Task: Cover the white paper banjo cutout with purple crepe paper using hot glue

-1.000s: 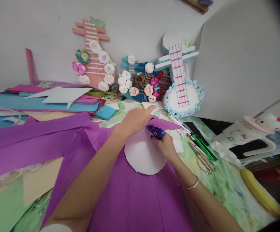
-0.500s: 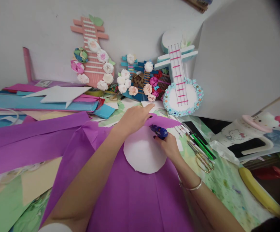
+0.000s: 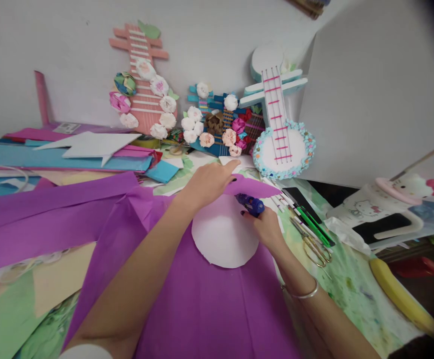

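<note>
A round white disc lies on a large sheet of purple crepe paper. At the disc's far edge, the paper's edge stands up as a folded flap. My left hand is closed on that flap, with the thumb on the near side and the index finger stretched out to the right; the other fingers are partly hidden. My right hand grips a small dark blue hot glue gun, its nozzle pointing left at the seam between flap and disc.
Scissors, green cutters and pens lie at the right, near a cup and a yellow banana-like object. Flower-trimmed model instruments, one pink and one white, lean on the back wall. Coloured paper is piled left.
My right hand has shifted slightly right with the glue gun, its nozzle following along the disc's far edge. The left hand and the purple paper stay nearly still.
</note>
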A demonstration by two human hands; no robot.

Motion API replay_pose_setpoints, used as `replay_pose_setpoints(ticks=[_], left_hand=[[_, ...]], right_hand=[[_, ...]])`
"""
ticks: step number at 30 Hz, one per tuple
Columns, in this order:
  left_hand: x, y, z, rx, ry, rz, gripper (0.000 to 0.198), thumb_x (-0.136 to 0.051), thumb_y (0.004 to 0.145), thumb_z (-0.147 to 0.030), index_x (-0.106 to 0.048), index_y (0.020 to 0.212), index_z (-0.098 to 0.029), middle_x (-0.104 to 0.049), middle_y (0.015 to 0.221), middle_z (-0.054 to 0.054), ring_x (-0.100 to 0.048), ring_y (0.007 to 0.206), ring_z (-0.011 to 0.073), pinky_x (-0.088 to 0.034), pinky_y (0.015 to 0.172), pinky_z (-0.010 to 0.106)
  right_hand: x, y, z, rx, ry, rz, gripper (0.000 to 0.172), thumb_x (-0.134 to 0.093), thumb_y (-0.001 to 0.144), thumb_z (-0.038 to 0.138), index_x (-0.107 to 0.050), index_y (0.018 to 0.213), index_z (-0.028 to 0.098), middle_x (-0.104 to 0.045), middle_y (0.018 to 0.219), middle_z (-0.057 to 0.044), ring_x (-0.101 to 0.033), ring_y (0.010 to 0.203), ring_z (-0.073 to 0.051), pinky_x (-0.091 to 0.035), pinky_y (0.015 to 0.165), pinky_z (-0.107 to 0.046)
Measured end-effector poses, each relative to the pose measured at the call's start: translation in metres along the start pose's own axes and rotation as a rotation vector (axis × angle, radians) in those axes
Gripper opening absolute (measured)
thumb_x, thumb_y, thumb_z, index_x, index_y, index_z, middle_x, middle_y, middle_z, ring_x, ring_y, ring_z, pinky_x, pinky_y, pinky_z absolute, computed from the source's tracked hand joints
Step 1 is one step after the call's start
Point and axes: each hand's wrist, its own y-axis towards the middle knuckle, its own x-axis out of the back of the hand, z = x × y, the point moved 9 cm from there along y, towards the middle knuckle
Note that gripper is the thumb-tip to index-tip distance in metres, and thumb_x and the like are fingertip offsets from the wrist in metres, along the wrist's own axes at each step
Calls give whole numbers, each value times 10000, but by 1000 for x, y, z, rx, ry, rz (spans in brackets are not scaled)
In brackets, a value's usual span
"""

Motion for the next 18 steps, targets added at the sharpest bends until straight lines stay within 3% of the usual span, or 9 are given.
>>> replay_pose_setpoints(ticks=[10, 18], left_hand=[[1, 0, -4, -44, -70, 16, 370, -435, 943, -282, -468, 1302, -200, -705, 982, 115, -666, 866, 265, -464, 715, 333], [2, 0, -6, -55, -99, 14, 365, -448, 937, -262, -468, 1297, -204, -692, 1038, 110, -659, 905, 257, -464, 740, 329]], right_hand=[[3, -3, -1, -3, 30, -14, 211, -552, 723, 333, -664, 785, 165, -657, 687, -54, -597, 667, -225, -365, 576, -275], [-9, -3, 28, 135, 42, 22, 123, -561, 716, 298, -618, 710, 190, -658, 692, -36, -579, 645, -205, -357, 588, -276]])
